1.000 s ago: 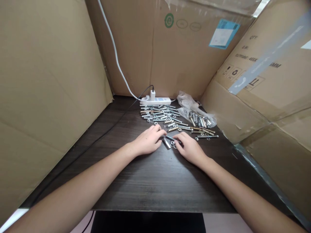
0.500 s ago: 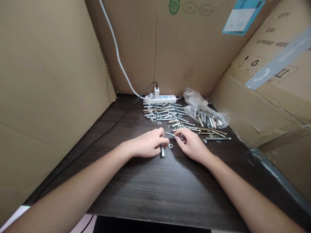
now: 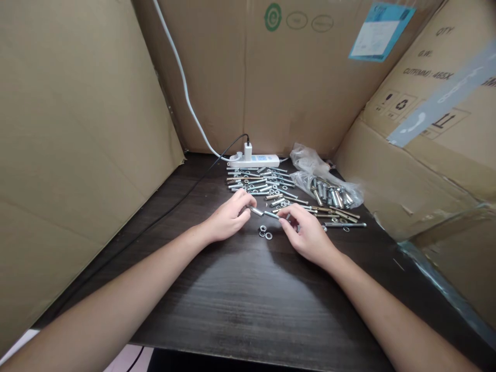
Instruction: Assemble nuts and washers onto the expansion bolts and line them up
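Observation:
My left hand (image 3: 234, 214) pinches a short silver metal sleeve (image 3: 256, 211), its free end pointing right. Facing it, my right hand (image 3: 304, 230) is closed on a thin bolt (image 3: 271, 215) whose tip points left at the sleeve. A small gap shows between sleeve and bolt tip. The bolt's other end is hidden in my fingers. On the table below the two hands lie a nut (image 3: 263, 228) and a flat washer (image 3: 268, 236), with another small ring beside them.
Behind my hands, rows of bolts, sleeves and washers (image 3: 251, 181) cover the dark table (image 3: 232, 299). A white power strip (image 3: 253, 161) stands at the back. A clear plastic bag (image 3: 310, 157) spills anchor bolts (image 3: 333, 194) at right. Cardboard walls (image 3: 89, 129) enclose the table.
My left hand has lifted the sleeve off the table and turned it toward the bolt tip. The nut is now uncovered beside the washer. My right hand keeps its hold on the bolt.

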`<action>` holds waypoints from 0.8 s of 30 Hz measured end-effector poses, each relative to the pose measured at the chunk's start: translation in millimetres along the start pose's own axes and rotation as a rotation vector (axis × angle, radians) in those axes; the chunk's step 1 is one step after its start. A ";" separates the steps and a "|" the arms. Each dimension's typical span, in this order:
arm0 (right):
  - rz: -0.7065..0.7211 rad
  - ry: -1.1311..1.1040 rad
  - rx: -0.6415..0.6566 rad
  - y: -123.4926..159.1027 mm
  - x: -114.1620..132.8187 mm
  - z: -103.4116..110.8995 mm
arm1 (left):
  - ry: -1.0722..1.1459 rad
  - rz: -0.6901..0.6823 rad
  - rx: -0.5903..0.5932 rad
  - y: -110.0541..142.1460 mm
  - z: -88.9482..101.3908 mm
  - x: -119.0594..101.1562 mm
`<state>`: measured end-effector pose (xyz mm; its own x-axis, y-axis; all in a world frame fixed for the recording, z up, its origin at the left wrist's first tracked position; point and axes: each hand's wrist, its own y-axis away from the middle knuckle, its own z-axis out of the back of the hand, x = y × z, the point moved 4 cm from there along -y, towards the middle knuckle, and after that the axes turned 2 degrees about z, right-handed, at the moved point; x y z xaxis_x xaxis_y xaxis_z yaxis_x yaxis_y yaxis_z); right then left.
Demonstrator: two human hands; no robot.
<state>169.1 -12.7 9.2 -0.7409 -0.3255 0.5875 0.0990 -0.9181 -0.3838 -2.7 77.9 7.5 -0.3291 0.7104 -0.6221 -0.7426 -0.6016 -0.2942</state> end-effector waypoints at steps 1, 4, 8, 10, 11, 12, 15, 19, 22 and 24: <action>0.001 -0.005 0.006 0.4 0.5 -1.0 | -0.006 -0.006 -0.010 0.3 0.4 -0.7; 0.003 -0.002 0.000 1.2 -0.2 -2.3 | -0.021 -0.013 -0.039 1.1 1.8 -2.3; 0.007 0.004 -0.046 1.5 -3.4 -1.3 | -0.049 -0.010 -0.061 1.2 3.8 -3.3; 0.004 0.003 -0.058 1.4 -4.1 -1.0 | -0.065 -0.010 -0.068 1.6 4.8 -5.3; 0.003 0.003 -0.060 1.4 -3.9 -0.9 | -0.071 -0.013 -0.070 1.9 5.2 -6.9; 0.003 0.004 -0.056 1.4 -3.4 -1.1 | -0.076 -0.020 -0.069 2.4 5.5 -8.9; 0.007 0.007 -0.038 1.4 -0.8 -1.6 | -0.091 -0.046 -0.051 3.7 5.7 -14.9; -0.018 0.034 -0.053 1.1 -0.6 0.0 | -0.117 -0.048 -0.047 3.8 6.6 -17.4; -0.051 0.056 -0.106 0.9 -2.3 2.9 | -0.123 -0.038 -0.047 3.5 6.7 -17.1; -0.043 0.055 -0.114 0.9 -1.5 3.2 | -0.121 -0.046 -0.038 3.9 5.7 -18.2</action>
<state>172.4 -13.8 10.2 -0.7785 -0.2706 0.5663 -0.0074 -0.8983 -0.4394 -2.9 64.7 21.8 -0.3646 0.7753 -0.5157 -0.7369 -0.5788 -0.3491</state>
